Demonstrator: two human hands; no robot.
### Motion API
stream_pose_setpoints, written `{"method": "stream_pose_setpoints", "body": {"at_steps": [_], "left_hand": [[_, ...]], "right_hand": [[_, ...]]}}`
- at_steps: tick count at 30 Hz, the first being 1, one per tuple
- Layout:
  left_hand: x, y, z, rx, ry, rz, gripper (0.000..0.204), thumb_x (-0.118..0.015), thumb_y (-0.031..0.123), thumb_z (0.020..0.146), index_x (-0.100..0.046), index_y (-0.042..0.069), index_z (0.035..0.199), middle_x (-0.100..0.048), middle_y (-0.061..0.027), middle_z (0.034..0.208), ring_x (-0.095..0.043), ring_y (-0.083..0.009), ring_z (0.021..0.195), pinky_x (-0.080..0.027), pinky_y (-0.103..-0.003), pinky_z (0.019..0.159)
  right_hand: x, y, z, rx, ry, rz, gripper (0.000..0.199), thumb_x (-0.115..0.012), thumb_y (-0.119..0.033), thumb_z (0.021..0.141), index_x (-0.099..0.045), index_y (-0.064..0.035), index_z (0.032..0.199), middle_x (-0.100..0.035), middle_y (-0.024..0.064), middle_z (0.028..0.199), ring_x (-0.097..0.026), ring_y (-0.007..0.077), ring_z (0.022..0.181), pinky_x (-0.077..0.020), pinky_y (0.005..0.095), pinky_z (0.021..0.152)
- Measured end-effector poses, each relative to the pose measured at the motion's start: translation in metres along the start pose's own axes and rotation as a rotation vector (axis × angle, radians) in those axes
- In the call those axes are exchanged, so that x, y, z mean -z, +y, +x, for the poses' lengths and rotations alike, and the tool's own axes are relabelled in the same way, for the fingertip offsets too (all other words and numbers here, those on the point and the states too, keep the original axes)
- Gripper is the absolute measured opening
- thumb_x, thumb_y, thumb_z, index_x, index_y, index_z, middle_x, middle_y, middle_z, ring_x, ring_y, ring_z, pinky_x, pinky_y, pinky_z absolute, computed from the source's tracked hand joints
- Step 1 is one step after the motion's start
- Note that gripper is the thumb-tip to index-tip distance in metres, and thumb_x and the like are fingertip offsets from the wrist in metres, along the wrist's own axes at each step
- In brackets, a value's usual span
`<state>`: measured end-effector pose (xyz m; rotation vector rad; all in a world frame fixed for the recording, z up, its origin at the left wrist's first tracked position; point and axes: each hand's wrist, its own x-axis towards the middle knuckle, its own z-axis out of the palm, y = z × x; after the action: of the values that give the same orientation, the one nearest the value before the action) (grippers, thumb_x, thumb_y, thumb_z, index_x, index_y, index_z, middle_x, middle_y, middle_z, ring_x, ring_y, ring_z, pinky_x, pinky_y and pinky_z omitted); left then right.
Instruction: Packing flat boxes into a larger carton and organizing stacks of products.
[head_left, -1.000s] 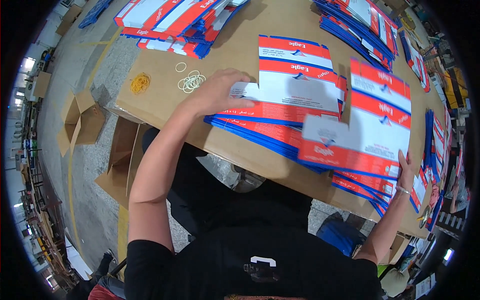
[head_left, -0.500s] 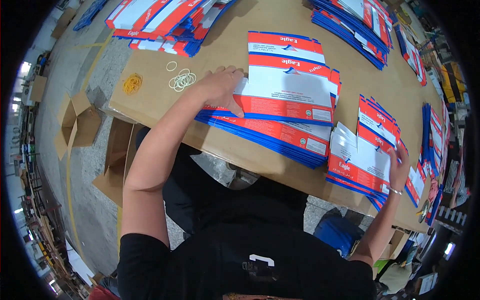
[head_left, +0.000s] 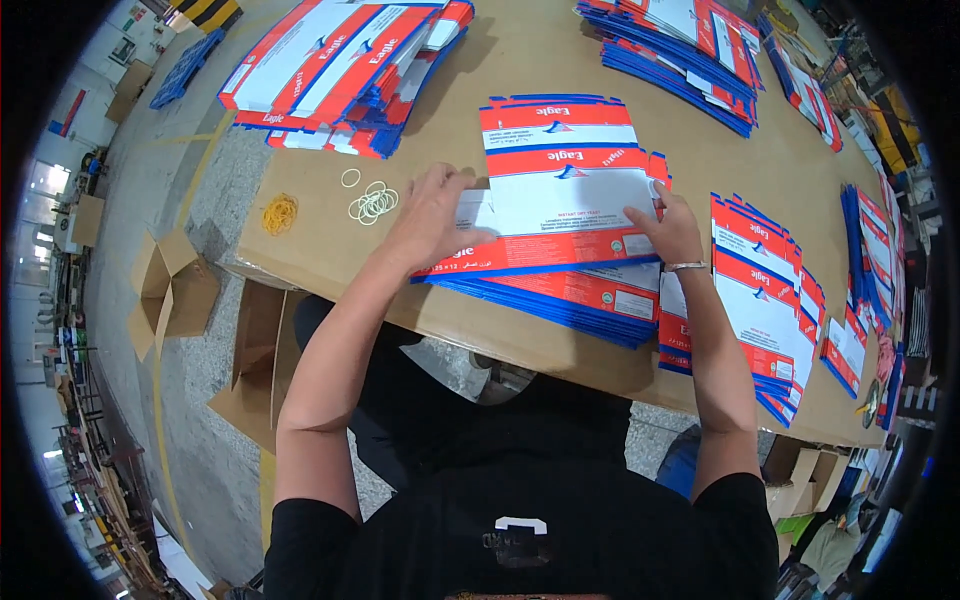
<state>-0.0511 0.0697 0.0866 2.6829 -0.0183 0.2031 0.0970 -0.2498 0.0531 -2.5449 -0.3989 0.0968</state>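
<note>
A flattened carton (head_left: 560, 205), red, white and blue, lies on top of a fanned pile of similar flat cartons (head_left: 600, 305) near the table's front edge. At its left end my left hand (head_left: 435, 215) rests with fingers stretched and thumb apart, touching the left flap. On the other end my right hand (head_left: 672, 230) has thumb on the face and fingers bent round the right edge, closed on that carton. Just right of my right wrist sits another overlapping pile of flat cartons (head_left: 757, 290).
White rubber bands (head_left: 373, 204) and a heap of yellow rubber bands (head_left: 280, 214) lie on the brown tabletop (head_left: 330, 255) at left. Stacks of flat cartons stand at the far left (head_left: 320, 70) and far right (head_left: 690, 50). Open cardboard boxes (head_left: 175, 290) stand on the floor at left.
My right hand has moved left from the right-hand pile to the top carton's right edge and closed on it. My left hand stays at the left end.
</note>
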Motion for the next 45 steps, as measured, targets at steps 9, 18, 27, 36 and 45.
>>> {"method": "stream_pose_setpoints", "body": {"at_steps": [9,18,27,36,45], "left_hand": [[0.003,-0.005,0.0,0.04,-0.113,-0.041,0.067,-0.083,0.031,0.067,-0.055,0.005,0.122,-0.06,-0.0169,0.113,-0.053,-0.034,0.112,-0.038,-0.044,0.102],[0.033,0.026,0.001,0.022,0.007,-0.232,0.045,-0.082,0.019,0.069,-0.052,0.01,0.101,-0.06,-0.0081,0.094,-0.059,-0.0272,0.099,-0.022,-0.055,0.113],[0.032,0.026,-0.004,-0.067,0.092,-0.224,0.04,-0.082,0.014,0.069,-0.053,0.01,0.096,-0.059,-0.0038,0.09,-0.06,-0.0231,0.097,-0.018,-0.055,0.115],[0.042,0.023,-0.003,-0.137,0.157,-0.345,0.026,-0.079,0.001,0.068,-0.057,0.005,0.083,-0.059,-0.0047,0.086,-0.057,-0.0221,0.086,-0.046,-0.035,0.079],[0.04,0.034,-0.008,-0.199,0.24,-0.348,0.023,-0.077,0.0,0.068,-0.056,0.004,0.076,-0.056,-0.005,0.081,-0.055,-0.0223,0.083,-0.046,-0.034,0.072]], "right_hand": [[0.019,-0.016,-0.013,0.017,-0.016,0.732,0.054,-0.069,-0.005,0.084,-0.048,0.0012,0.134,-0.07,0.0136,0.099,-0.068,0.0158,0.088,-0.0547,0.025,0.067],[0.039,-0.015,-0.036,-0.038,0.019,1.125,0.035,-0.063,-0.009,0.09,-0.055,0.0016,0.122,-0.069,0.0122,0.102,-0.067,0.014,0.088,-0.0538,0.0237,0.072],[0.047,-0.018,-0.046,0.069,-0.005,1.183,0.029,-0.06,-0.01,0.092,-0.056,0.0006,0.118,-0.069,0.0112,0.104,-0.066,0.0131,0.091,-0.0534,0.0239,0.074],[0.059,-0.047,-0.074,0.143,0.125,1.081,0.029,-0.058,-0.009,0.093,-0.054,0.0012,0.12,-0.068,0.012,0.106,-0.066,0.0145,0.094,-0.0525,0.0259,0.079],[0.08,-0.054,-0.099,0.307,0.233,0.926,0.03,-0.056,-0.009,0.094,-0.054,0.0015,0.122,-0.065,0.0136,0.11,-0.063,0.016,0.099,-0.0509,0.0274,0.083]]}}
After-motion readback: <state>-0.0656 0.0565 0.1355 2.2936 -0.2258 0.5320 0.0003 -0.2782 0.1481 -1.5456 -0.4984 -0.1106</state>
